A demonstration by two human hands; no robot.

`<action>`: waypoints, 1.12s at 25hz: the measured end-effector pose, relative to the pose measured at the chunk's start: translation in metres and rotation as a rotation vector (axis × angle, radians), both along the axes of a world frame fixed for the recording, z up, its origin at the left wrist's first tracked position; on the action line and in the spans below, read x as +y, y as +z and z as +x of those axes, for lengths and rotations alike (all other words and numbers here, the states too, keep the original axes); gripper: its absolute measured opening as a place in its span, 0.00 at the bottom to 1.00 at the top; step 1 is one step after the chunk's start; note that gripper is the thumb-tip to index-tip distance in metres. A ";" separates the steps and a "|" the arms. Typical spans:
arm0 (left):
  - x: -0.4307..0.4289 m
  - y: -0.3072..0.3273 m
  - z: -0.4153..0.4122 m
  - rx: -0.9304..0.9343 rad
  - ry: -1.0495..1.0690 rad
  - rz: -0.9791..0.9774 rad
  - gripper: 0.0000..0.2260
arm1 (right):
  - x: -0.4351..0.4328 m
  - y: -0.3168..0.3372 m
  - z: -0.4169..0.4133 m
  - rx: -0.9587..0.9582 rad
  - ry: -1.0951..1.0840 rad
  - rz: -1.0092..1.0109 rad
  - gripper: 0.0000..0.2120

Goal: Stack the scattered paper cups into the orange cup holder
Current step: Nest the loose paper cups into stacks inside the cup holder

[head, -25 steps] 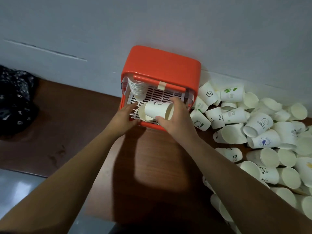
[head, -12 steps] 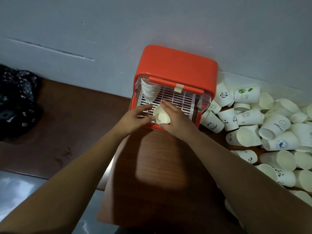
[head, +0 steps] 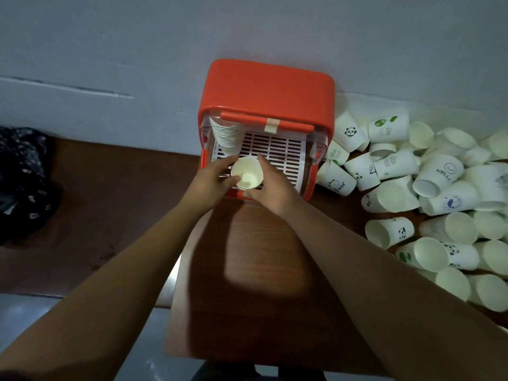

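The orange cup holder (head: 268, 89) stands against the wall, its front open over a white slotted tray (head: 277, 151). A stack of white cups (head: 224, 133) leans inside at the tray's left. At the tray's front edge a white paper cup (head: 247, 173) stands mouth up, seated on another cup below it. My left hand (head: 210, 180) holds this cup from the left with thumb and fingers. My right hand (head: 270, 184) grips it from the right. Scattered paper cups (head: 428, 193) lie piled to the right of the holder.
A brown wooden table (head: 255, 270) carries the holder and cups. A dark patterned cloth or bag (head: 20, 177) sits at the far left. The grey wall (head: 137, 50) runs right behind the holder. Grey floor (head: 41, 306) shows below the table edge at lower left.
The cup, lying sideways in my right hand a second ago, has been turned mouth up and set down at the tray's front. My left hand has closed in on it.
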State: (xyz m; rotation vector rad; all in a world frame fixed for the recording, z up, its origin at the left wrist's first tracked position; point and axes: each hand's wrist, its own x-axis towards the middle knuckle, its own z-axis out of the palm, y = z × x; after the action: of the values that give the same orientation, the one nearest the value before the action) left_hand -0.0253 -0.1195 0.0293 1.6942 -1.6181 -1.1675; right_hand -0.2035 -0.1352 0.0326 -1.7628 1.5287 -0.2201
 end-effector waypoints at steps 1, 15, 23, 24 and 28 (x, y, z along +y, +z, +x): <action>0.003 0.004 -0.005 -0.032 0.030 -0.033 0.20 | 0.004 0.008 -0.004 -0.017 -0.021 -0.005 0.43; 0.082 0.006 -0.262 -0.106 -0.253 0.077 0.15 | 0.121 0.060 -0.338 0.315 -0.255 -0.121 0.27; 0.049 -0.045 -0.347 -0.298 -0.256 0.219 0.33 | 0.139 0.009 -0.366 0.416 0.002 -0.102 0.37; 0.051 -0.046 -0.350 -0.280 -0.260 0.200 0.33 | 0.139 0.003 -0.368 0.417 -0.001 -0.122 0.35; 0.059 -0.046 -0.348 -0.161 -0.180 0.184 0.31 | 0.137 -0.003 -0.373 0.398 -0.015 -0.195 0.32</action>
State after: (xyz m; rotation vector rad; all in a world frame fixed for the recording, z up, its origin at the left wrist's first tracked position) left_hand -0.3730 -0.0602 -0.0165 1.8276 -1.8415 -1.3320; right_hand -0.5769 0.0016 0.0299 -2.0382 1.8524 -0.0240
